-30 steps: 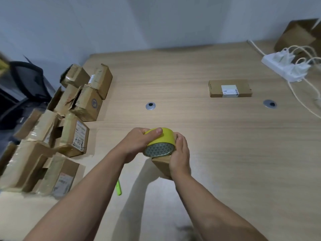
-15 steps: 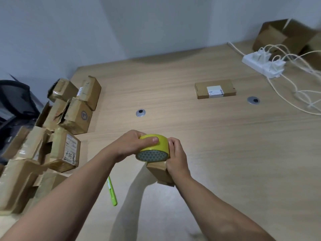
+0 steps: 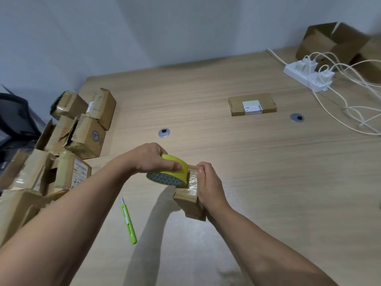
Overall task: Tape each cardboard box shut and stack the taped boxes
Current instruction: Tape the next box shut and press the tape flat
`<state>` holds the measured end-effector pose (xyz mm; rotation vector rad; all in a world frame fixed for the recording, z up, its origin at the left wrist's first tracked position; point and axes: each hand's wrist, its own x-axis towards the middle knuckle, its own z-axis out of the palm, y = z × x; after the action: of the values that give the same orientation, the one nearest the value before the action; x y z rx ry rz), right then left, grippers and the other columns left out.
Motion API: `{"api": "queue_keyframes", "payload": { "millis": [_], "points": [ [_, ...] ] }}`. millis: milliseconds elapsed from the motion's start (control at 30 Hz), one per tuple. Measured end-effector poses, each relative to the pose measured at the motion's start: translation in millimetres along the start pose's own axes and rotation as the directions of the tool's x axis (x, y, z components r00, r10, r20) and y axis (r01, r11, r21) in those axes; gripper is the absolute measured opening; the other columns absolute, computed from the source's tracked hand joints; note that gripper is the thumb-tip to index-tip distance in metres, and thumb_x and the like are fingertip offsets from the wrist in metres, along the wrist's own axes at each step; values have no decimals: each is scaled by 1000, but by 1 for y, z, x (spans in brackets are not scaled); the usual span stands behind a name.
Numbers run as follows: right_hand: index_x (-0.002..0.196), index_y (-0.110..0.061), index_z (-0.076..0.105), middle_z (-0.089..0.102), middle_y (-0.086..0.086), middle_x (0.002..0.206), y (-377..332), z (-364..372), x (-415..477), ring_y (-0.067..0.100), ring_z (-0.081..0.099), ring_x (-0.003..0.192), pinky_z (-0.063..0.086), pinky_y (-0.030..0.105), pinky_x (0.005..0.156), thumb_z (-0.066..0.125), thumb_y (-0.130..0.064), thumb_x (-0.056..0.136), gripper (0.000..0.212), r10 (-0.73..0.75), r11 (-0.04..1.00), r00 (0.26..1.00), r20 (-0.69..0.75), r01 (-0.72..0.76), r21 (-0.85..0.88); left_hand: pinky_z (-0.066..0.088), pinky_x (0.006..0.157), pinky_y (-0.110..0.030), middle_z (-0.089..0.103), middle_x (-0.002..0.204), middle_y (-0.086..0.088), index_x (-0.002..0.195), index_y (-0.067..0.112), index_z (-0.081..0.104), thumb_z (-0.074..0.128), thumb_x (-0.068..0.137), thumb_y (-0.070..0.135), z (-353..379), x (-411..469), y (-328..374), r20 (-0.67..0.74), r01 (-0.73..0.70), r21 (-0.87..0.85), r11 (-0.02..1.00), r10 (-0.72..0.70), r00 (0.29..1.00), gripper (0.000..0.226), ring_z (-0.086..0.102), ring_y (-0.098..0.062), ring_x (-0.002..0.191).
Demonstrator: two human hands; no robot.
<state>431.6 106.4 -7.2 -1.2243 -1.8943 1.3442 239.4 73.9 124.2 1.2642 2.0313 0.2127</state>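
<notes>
A pile of boxes (image 3: pixel 68 141) is stacked at the table's (image 3: pixel 268 182) left edge; a flat box (image 3: pixel 252 104) is laid far right; a utility knife (image 3: pixel 128 220) is placed near.

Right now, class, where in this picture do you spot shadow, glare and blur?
Head view: forearm shadow falls on the table near the held box; head view: glare glints off that box's clear tape; head view: the far-right cartons smear.

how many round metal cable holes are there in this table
2. One grommet sits mid-table just beyond the left hand; the other grommet lies right of the flat labelled box. More may sit outside the frame.
</notes>
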Motion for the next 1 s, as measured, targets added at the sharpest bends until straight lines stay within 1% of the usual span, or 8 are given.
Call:
{"api": "queue_keyframes", "payload": {
  "millis": [100,233,300,367,467,667,800,1000],
  "points": [
    [114,-29,52,59,-7,108,-2,0,1,14,55,95,46,37,82,36,-30,108,17,0,1000,1000,9,0,-1,46,62,-29,66,67,-3,66,13,71,63,39,81,-4,3,-2,10,12,45,999,-13,1000,73,61,-16,65],
    [116,-24,53,59,-5,110,-2,-1,1,13,55,96,43,33,80,37,-26,108,18,-9,1000,1000,6,8,19,48,67,-31,69,72,-6,70,13,73,78,68,66,-5,7,-6,25,38,108,993,-41,999,54,63,-19,71],
    [116,-27,52,59,-7,112,-2,0,1,13,55,97,43,33,80,36,-28,108,17,-1,1000,1000,17,1,2,51,70,-34,71,76,-9,72,11,74,75,62,70,-6,8,-6,34,48,119,992,-53,998,59,65,-20,73],
    [113,-32,48,59,-8,112,-2,-2,1,12,55,97,43,33,79,35,-30,108,14,7,1000,1000,28,-7,3,49,68,-33,70,74,-9,73,10,73,75,61,71,-7,8,-8,26,66,165,984,-71,997,62,63,-20,72],
    [110,-36,45,59,-8,110,-3,-5,-1,9,55,94,41,31,76,34,-32,109,12,20,1000,998,52,-20,12,43,64,-30,65,70,-6,73,12,72,75,74,65,2,9,-21,2,100,256,962,-104,995,53,60,-20,71],
    [110,-31,46,59,-5,104,-3,-9,-2,11,56,92,39,20,72,35,-27,109,12,-5,1000,998,59,3,31,40,60,-31,61,65,-5,66,13,67,74,76,62,30,15,-40,-36,121,185,975,-116,993,50,61,-22,72],
    [110,-30,47,60,-7,99,-6,-11,-3,8,56,87,39,13,66,34,-26,109,13,10,998,997,75,-15,59,41,61,-31,61,67,-7,68,12,67,77,76,59,40,17,-42,-61,120,133,984,-113,992,49,61,-23,75],
    [110,-29,49,61,-9,95,-8,-17,-4,0,55,81,39,11,64,35,-26,109,14,34,993,997,73,-41,106,44,62,-28,66,70,-5,72,12,70,79,76,54,45,20,-42,34,146,-67,987,-144,989,44,62,-20,70]
  ]
}}
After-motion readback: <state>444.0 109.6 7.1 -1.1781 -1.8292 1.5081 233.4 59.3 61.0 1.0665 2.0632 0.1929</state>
